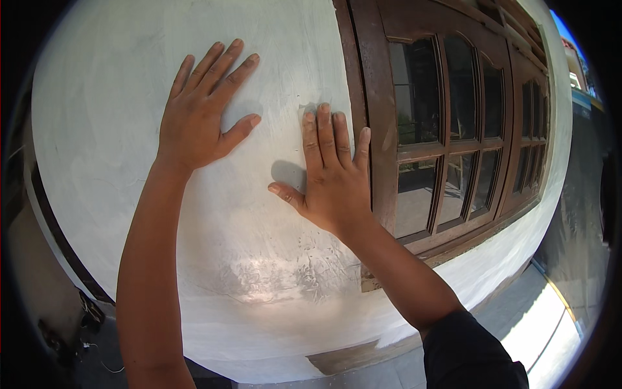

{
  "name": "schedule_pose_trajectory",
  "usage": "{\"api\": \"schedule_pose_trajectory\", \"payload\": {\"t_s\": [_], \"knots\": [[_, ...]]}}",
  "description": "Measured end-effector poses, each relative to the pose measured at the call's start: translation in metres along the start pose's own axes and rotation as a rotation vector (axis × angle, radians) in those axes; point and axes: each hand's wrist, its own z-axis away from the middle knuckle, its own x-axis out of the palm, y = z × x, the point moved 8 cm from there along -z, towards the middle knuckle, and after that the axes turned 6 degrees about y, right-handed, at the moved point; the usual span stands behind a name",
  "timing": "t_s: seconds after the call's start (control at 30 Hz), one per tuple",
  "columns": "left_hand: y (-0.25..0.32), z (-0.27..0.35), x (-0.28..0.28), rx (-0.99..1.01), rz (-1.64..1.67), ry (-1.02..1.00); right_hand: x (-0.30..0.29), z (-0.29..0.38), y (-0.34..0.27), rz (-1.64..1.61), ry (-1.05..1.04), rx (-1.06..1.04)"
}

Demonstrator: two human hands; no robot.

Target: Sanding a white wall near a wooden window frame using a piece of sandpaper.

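Both palms face a white painted wall [233, 204], fingers pointing upward. My left hand [201, 109] is spread on the upper part of the wall, its fingers apart and nothing in it. Lower and to the right, my right hand [335, 167] lies beside the brown wooden window frame [381, 146], its little finger reaching that frame's edge. Its thumb stands out and casts a shadow on the wall. Pale dust or paint marks its fingertips. Below the hands, a rough, wrinkled patch [311, 272] of the wall catches a bright sheen.
Wooden window sashes [442, 150] with several glass panes fill the right side. At the wall's foot runs a bare brown strip [345, 357] above grey floor tiles [403, 364]. A dark opening edge [73, 253] and a thin white cable [112, 369] are at the left.
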Motion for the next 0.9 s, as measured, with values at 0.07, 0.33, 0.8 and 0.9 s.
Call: {"api": "schedule_pose_trajectory", "payload": {"t_s": [0.07, 0.33, 0.8, 0.9], "knots": [[-0.001, -0.001, 0.003, -0.018, 0.004, -0.007, -0.002, -0.016, 0.005, 0.012, 0.034, 0.009], [0.013, 0.013, 0.005, 0.115, -0.054, -0.103, 0.016, 0.066, -0.008, 0.052, -0.107, -0.103], [0.019, 0.02, 0.003, 0.126, 0.097, -0.118, 0.006, 0.052, -0.012, 0.068, -0.06, 0.004], [0.016, 0.022, 0.0, 0.117, 0.107, -0.118, -0.009, -0.009, -0.006, 0.085, 0.086, 0.028]]}}
